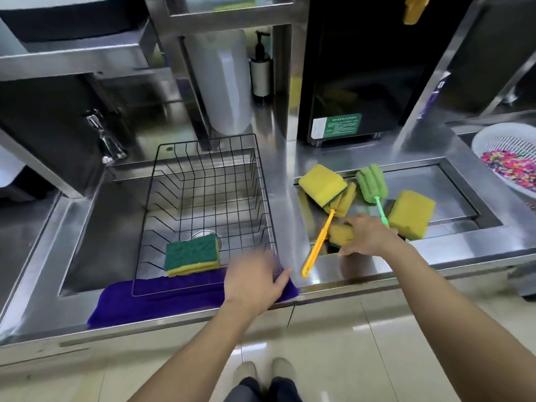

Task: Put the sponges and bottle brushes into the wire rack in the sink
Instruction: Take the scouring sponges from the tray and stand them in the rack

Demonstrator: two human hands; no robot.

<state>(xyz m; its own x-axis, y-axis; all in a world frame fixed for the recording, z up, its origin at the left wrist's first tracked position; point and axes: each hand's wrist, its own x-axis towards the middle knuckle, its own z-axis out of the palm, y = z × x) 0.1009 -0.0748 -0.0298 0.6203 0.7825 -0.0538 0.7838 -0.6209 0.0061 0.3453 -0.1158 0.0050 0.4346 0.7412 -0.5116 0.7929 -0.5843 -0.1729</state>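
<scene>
A black wire rack point(162, 216) stands in the left sink, and one green-and-yellow sponge point(192, 254) lies in its front. My left hand point(255, 281) is blurred, open and empty at the rack's front right corner. In the shallow right basin, my right hand point(367, 235) closes around a small yellow sponge point(340, 234). Near it lie a yellow sponge point(322, 184), a yellow bottle brush point(320, 237) with its foam head partly under that sponge, a green bottle brush point(372, 184), and another yellow sponge point(410, 213).
A purple cloth point(162, 297) hangs over the sink's front edge under the rack. A faucet point(104, 137) stands at the back left, a soap pump bottle point(261, 68) behind. A white colander point(510, 166) of colourful bits sits at the far right.
</scene>
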